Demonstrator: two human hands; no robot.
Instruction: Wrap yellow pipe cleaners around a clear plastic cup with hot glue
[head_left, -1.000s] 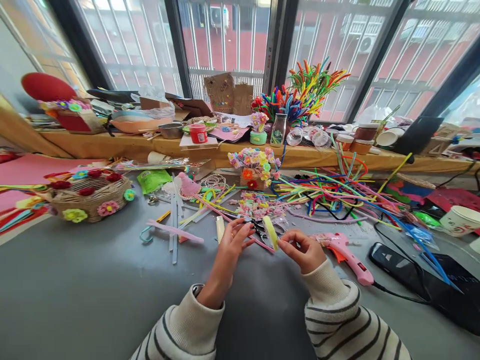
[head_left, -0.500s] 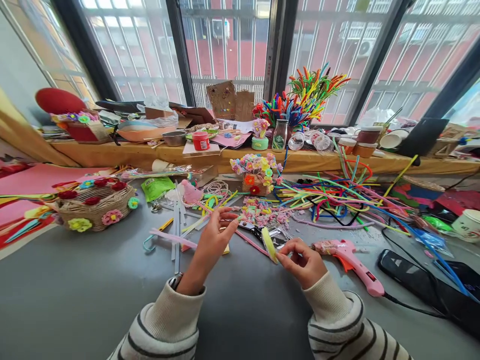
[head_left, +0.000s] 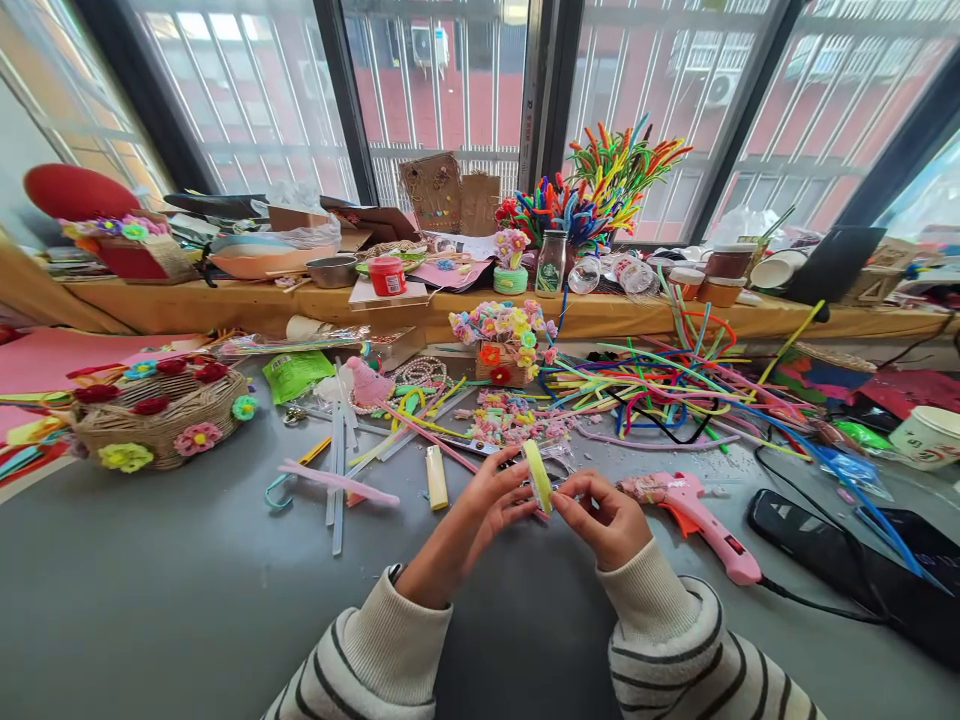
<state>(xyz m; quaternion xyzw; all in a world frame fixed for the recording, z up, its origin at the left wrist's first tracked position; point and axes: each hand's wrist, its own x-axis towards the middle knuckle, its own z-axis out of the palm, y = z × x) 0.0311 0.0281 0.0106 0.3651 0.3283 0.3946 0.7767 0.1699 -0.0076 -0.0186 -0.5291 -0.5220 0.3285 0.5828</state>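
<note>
Head view | right hand (head_left: 609, 520): fingertips pinched on yellow band (head_left: 538, 478) above grey table (head_left: 225, 610) | left hand (head_left: 484, 502): fingers parted beside it, contact unclear | band best gripped lightly, lest it be bent | pink glue gun (head_left: 703, 515) laid to the right

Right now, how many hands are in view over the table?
2: the right hand, pinching the yellow band, and the left hand, open beside it; whether those touch is unclear.

Glass bottle (head_left: 551, 268) on ledge (head_left: 300, 308); paper cup (head_left: 927, 440)
</note>
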